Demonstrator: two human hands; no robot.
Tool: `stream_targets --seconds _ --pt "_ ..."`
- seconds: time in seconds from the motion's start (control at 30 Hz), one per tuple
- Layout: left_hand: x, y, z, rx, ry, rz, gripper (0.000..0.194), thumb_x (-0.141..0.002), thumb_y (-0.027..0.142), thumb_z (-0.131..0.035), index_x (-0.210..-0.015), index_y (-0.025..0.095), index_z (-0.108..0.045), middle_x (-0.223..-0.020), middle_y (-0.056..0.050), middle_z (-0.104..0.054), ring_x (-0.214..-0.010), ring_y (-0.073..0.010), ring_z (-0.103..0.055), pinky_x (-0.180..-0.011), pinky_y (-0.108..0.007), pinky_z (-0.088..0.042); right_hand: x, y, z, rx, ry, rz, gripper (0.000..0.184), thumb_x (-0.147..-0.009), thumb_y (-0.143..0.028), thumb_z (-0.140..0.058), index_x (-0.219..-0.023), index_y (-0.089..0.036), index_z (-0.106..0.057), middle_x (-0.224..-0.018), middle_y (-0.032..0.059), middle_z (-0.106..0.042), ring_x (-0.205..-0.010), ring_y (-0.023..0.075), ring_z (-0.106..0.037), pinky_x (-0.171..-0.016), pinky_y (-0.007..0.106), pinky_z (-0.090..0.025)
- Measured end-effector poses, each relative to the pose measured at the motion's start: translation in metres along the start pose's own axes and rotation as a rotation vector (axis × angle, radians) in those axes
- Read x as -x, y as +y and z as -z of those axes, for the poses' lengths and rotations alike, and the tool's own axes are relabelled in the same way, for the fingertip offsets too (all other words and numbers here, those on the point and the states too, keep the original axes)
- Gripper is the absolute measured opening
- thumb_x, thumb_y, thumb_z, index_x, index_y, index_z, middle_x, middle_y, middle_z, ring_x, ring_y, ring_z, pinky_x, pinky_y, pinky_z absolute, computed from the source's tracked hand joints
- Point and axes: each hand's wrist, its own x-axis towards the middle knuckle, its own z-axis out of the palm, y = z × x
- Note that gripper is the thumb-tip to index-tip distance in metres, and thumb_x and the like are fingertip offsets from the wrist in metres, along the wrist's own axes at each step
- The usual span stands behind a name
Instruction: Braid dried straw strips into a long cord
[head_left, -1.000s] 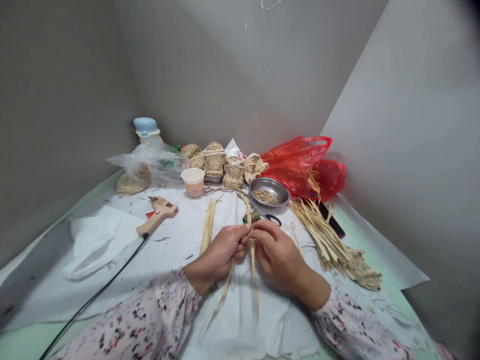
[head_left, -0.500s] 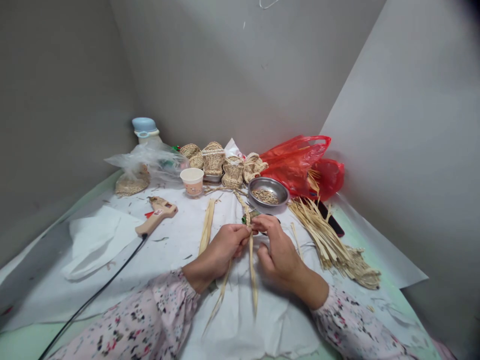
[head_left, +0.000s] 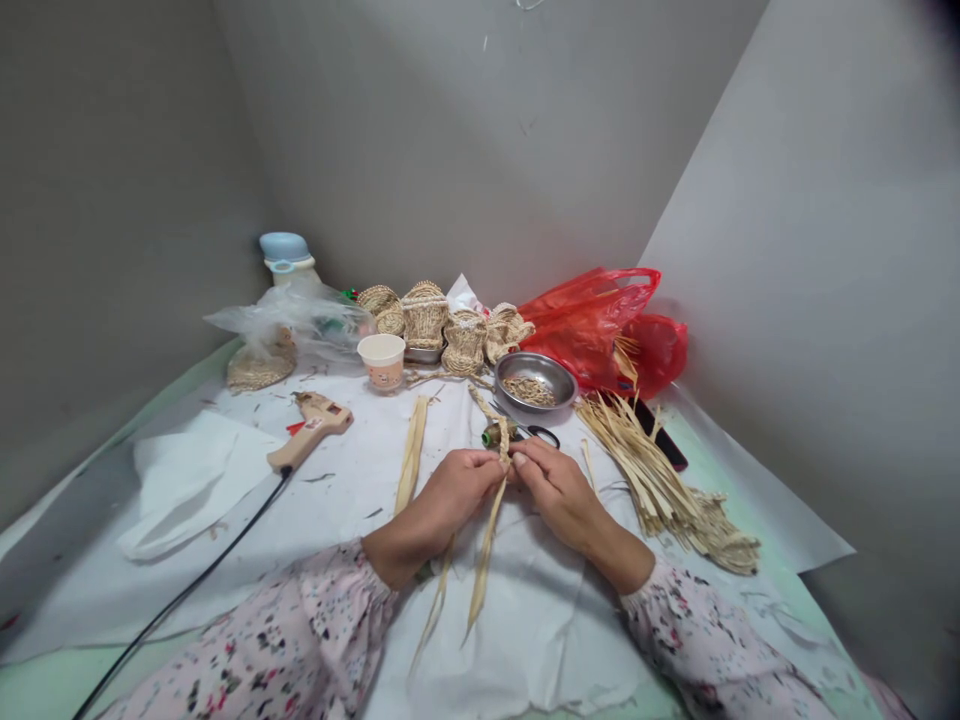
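A pale straw braid (head_left: 503, 437) runs away from me between my hands, its far end lying toward the metal bowl. My left hand (head_left: 466, 487) pinches it from the left, thumb and fingers closed. From the right my right hand (head_left: 551, 487) grips the braid at the same spot, its thumb on top. Two loose straw strands (head_left: 484, 565) hang from the working point toward me. Right behind the hands lie a small green-ended roll (head_left: 493, 435) and scissors (head_left: 545, 435), partly covered. My fingertips hide the crossing of the strands.
A glue gun (head_left: 311, 432) with a black cord lies left. Behind stand a paper cup (head_left: 382, 362), woven straw pieces (head_left: 426, 315), and a metal bowl (head_left: 536, 365) with straw bits. At right are a straw bundle (head_left: 637, 465) and a red plastic bag (head_left: 581, 320).
My right hand has closed in on the braid, its fingers lower and pinching now. The middle strand has swung left, and the scissors show more.
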Motion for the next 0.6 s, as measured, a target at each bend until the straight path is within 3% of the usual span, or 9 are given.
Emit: stream_targets --seconds 0.1,0.4,0.6 --pt "0.0001 0.0008 0.0008 -0.044 -0.021 -0.007 0.020 -0.071 0.030 -0.051 -0.055 0.018 -0.046 -0.046 0.007 -0.033 -0.042 -0.0069 -0.023 -0.043 -0.024 -0.015 0.0002 0.0012 -0.0003 -0.057 -0.061 -0.026 0.028 -0.092 -0.022 -0.036 -0.074 -0.018 -0.057 -0.072 0.0007 -0.055 -0.069 0.0134 -0.052 -0.067 0.025 -0.041" --pt "-0.0009 -0.0018 0.0029 -0.190 0.022 -0.017 0.024 -0.074 0.034 -0.051 -0.056 0.017 -0.051 -0.048 0.007 -0.033 -0.046 -0.0084 -0.025 -0.046 -0.024 -0.016 0.0008 -0.0031 0.0003 -0.051 -0.006 -0.084 0.017 -0.085 -0.019 -0.047 -0.078 -0.018 -0.063 -0.073 0.0011 -0.062 -0.069 0.0137 -0.056 -0.066 0.024 -0.042" --pt "-0.0014 -0.0010 0.0042 -0.281 0.026 -0.068 0.024 -0.074 0.032 -0.049 -0.056 0.017 -0.053 -0.050 0.005 -0.037 -0.050 -0.0097 -0.028 -0.049 -0.023 -0.020 -0.0004 0.0005 0.0003 -0.148 -0.058 -0.148 0.018 -0.085 -0.022 -0.047 -0.079 -0.018 -0.064 -0.074 0.0005 -0.064 -0.070 0.0133 -0.057 -0.067 0.024 -0.043"
